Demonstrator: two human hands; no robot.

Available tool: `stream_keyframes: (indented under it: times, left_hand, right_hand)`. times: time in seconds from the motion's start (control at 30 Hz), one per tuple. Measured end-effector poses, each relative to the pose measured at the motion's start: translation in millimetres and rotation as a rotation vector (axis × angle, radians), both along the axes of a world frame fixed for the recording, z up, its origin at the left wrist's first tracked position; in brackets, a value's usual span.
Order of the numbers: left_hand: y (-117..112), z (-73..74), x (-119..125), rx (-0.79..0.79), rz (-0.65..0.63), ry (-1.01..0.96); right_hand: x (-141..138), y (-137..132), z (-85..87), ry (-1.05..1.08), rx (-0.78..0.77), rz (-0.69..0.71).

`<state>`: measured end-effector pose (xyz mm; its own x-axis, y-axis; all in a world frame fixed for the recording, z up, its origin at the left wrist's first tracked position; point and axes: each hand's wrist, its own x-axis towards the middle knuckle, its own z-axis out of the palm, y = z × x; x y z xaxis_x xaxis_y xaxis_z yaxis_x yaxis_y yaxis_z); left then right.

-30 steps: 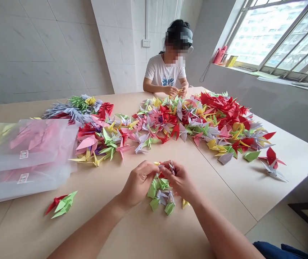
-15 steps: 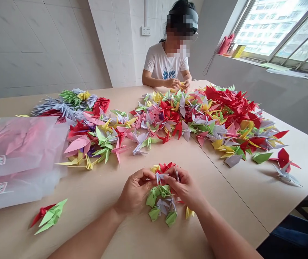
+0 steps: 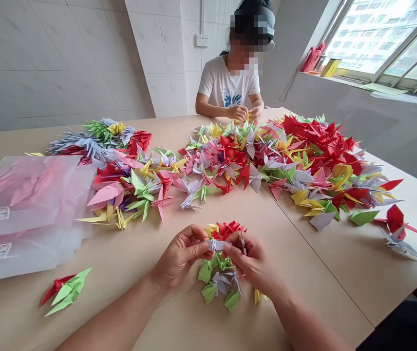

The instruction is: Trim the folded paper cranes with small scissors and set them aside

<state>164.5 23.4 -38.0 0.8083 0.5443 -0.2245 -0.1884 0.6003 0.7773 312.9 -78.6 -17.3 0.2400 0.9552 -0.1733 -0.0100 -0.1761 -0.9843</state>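
Observation:
Between my two hands is a small pale lavender origami crane (image 3: 217, 245), stretched sideways over the table. My left hand (image 3: 179, 256) pinches one end of it with thumb and fingertips. On the other end, the thumb and fingers of my right hand (image 3: 257, 265) are closed; a thin greyish piece also pokes up between those fingers, too small to identify. Just beneath lies a small cluster of folded cranes: red ones (image 3: 226, 229), green ones (image 3: 209, 292) and lavender ones (image 3: 221, 282). A yellow one (image 3: 258, 296) is partly covered by my right hand.
A long heap of multicoloured paper cranes (image 3: 230, 156) spans the table (image 3: 150, 302). Translucent plastic bags (image 3: 29, 248) lie at the left, with a green crane (image 3: 70, 291) and a red one in front. Across the table, a person (image 3: 230, 83) handles something yellow.
The lavender crane looks pulled out straighter between my fingers, and my hands are slightly farther apart. The view has shifted a little. Across the table, the person's hands have come closer together.

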Motion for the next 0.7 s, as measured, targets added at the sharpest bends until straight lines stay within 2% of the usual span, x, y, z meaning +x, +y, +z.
stream_keyframes:
  times: [0.17,0.5,0.7]
  left_hand:
    - [-0.4,-0.6,0.2,0.024,0.041,0.025]
    - [-5.2,1.5,2.8,0.27,0.052,0.057]
    - [-6.4,-0.3,2.3,0.269,0.056,0.028]
  right_hand:
    - [-5.1,-1.8,3.1,-0.073,-0.007,0.037]
    - [-8.3,0.0,2.7,-0.231,0.027,0.015]
    - [-8.0,-0.9,0.9,-0.275,0.039,0.026]
